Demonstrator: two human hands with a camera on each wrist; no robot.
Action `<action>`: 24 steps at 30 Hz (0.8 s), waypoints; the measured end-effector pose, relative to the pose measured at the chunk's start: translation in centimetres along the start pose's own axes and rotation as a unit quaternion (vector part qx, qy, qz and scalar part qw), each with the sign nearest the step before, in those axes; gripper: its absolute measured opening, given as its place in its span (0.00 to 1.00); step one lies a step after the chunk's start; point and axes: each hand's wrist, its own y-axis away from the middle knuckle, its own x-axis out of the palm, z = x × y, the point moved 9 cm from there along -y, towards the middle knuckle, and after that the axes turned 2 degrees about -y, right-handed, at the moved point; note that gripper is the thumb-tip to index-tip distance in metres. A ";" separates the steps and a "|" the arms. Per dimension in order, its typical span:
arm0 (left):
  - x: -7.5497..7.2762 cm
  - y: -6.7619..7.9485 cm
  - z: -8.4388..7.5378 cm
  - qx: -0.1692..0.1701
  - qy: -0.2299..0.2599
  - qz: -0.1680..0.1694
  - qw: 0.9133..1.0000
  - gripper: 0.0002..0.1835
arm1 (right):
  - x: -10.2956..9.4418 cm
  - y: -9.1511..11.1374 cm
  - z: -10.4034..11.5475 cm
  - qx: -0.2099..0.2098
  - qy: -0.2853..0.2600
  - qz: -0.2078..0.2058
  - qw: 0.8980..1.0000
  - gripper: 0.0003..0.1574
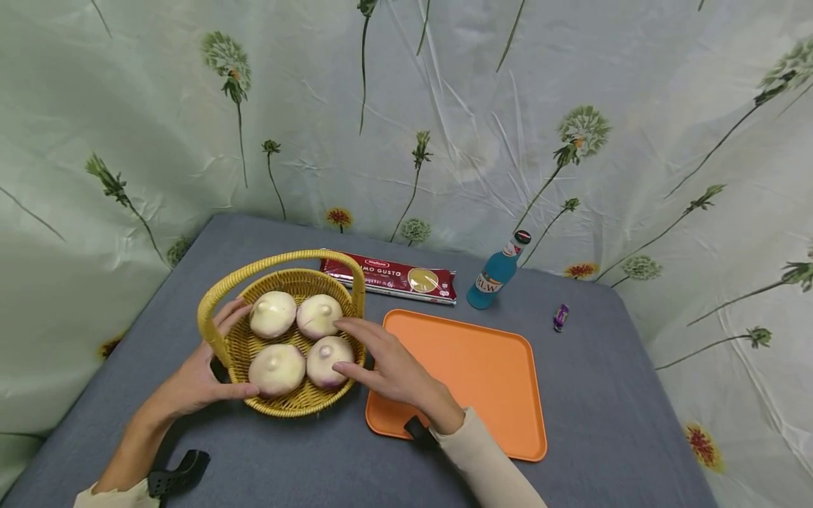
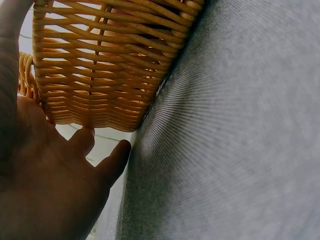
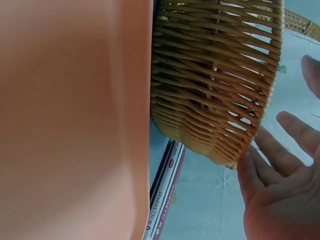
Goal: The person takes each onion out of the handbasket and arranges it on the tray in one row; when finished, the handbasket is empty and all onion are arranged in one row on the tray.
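Several white turnips with purple tinges lie in a yellow wicker basket, whose arched handle stands up. At the basket's left side is my left hand, its thumb against the front rim and its fingers spread along the side near the handle's base. In the left wrist view, two fingers extend loosely beside the weave. My right hand is at the right rim, fingers apart and fairly straight, the tips over the nearest turnips. Whether those tips touch a turnip I cannot tell.
An orange tray lies right of the basket, beneath my right forearm. Behind are a red spaghetti pack and a blue bottle. A small purple-wrapped candy lies farther right on the grey table. A floral curtain hangs behind.
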 end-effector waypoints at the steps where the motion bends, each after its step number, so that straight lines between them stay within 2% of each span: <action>1: 0.0 0.0 0.0 0.001 0.000 0.000 1.000 0.65 | 0.1 -0.1 -0.1 0.002 0.005 0.001 1.000 0.37; 9: 0.2 0.0 -0.2 0.004 0.001 -0.001 1.000 0.64 | 0.4 -0.7 -0.3 -0.008 0.077 -0.005 0.997 0.39; 13: 0.1 0.0 -0.2 0.002 -0.002 -0.006 1.000 0.64 | 0.2 -1.0 -0.1 -0.017 0.088 -0.016 0.996 0.41; 24: 0.1 -0.1 -0.2 0.001 0.007 -0.004 1.000 0.64 | 0.9 -1.7 0.1 -0.022 0.133 -0.012 0.991 0.42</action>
